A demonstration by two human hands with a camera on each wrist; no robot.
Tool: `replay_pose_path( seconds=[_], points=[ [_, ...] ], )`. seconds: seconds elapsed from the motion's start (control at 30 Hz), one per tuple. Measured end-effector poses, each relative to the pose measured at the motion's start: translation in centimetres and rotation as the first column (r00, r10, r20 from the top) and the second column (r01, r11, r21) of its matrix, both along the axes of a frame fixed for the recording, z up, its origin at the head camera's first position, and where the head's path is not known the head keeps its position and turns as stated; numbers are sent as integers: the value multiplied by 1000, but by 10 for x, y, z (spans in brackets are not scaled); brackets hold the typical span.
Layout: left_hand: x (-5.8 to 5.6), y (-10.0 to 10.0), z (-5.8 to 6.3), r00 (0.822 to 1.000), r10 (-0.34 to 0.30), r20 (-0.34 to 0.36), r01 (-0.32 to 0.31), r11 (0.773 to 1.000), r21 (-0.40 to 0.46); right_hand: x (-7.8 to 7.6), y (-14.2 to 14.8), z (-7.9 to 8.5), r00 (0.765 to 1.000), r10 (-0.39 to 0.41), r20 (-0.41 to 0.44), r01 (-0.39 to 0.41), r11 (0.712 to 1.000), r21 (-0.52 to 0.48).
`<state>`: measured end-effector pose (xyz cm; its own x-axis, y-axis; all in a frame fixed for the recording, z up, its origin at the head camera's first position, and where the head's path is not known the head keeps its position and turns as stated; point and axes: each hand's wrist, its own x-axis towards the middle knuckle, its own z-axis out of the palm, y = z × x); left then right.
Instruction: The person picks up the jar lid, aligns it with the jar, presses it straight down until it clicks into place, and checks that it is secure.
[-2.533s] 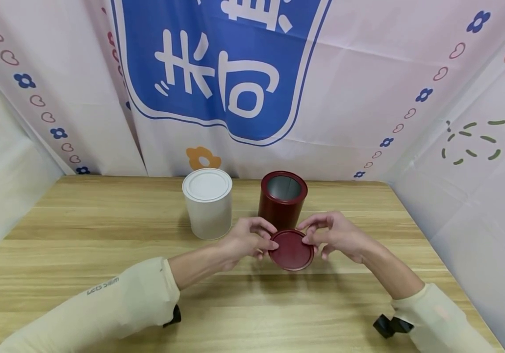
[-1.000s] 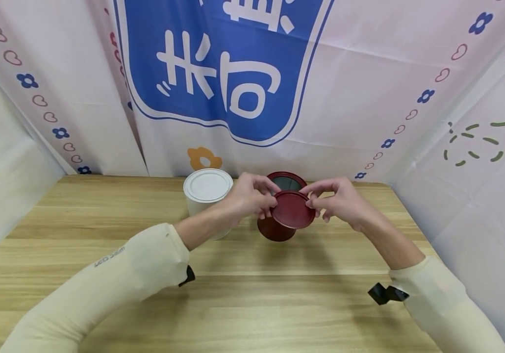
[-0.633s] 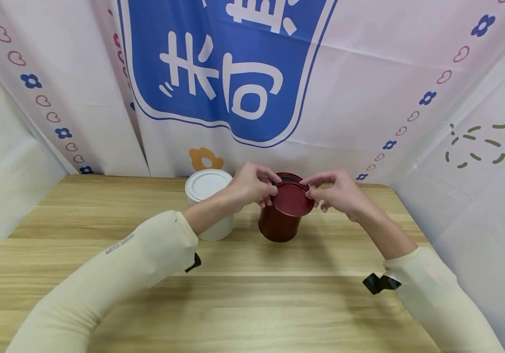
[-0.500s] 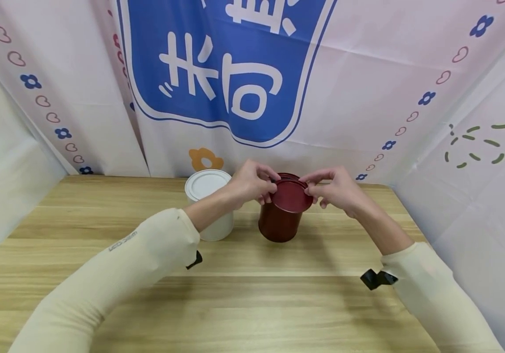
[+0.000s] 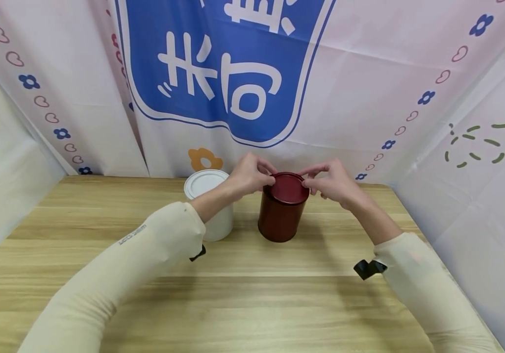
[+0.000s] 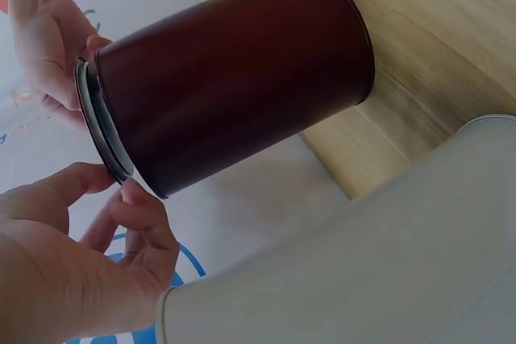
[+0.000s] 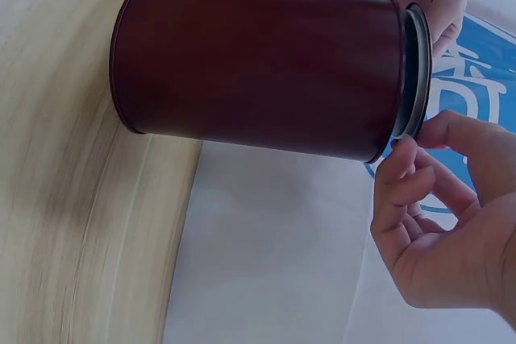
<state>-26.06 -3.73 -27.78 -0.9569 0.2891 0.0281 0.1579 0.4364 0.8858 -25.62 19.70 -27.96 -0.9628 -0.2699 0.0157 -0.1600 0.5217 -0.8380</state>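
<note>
A dark red can (image 5: 281,220) stands upright on the wooden table. Its round red lid (image 5: 289,188) lies over the can's mouth, and both wrist views show a narrow gap between the lid (image 6: 103,122) and the can's rim. My left hand (image 5: 249,177) pinches the lid's left edge between thumb and fingers. On the opposite edge, my right hand (image 5: 331,184) pinches it the same way. In the right wrist view the silvery underside of the lid (image 7: 417,70) shows. The inside of the can is hidden.
Left of the red can stands a white can (image 5: 219,223) with its lid on, partly behind my left forearm. A printed cloth (image 5: 345,98) hangs along the table's back edge. The wooden tabletop (image 5: 252,304) stretches toward me.
Both hands have carried the red lid up and away from me, from in front of the red can to over its mouth. The lid has tipped flatter. Both cans have stayed put.
</note>
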Motion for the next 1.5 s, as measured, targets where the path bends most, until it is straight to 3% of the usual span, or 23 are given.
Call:
replay_pose_path(
  seconds=[0.3,0.57,0.93,1.2,1.4,1.5],
  points=[
    [-10,-2,-6,996,1,-85,-9,995,-98,-10,-3,-6,1000,-15,-10,16,999,36],
    [-10,-3,-11,995,12,-98,-29,985,-171,-13,-4,-13,1000,-1,-5,1,999,52],
    [-8,-5,-13,994,3,-110,-25,979,-200,-11,-6,-14,1000,4,-4,-4,998,55],
    [-5,-7,-13,979,-69,-190,26,975,-219,-7,3,-15,998,36,-46,-35,999,13],
    [2,-11,-12,950,-191,-246,123,956,-265,0,10,-14,968,156,-198,-133,983,126],
    [3,-12,-15,945,-225,-238,158,949,-272,2,12,-15,958,196,-208,-166,974,153]
  ],
)
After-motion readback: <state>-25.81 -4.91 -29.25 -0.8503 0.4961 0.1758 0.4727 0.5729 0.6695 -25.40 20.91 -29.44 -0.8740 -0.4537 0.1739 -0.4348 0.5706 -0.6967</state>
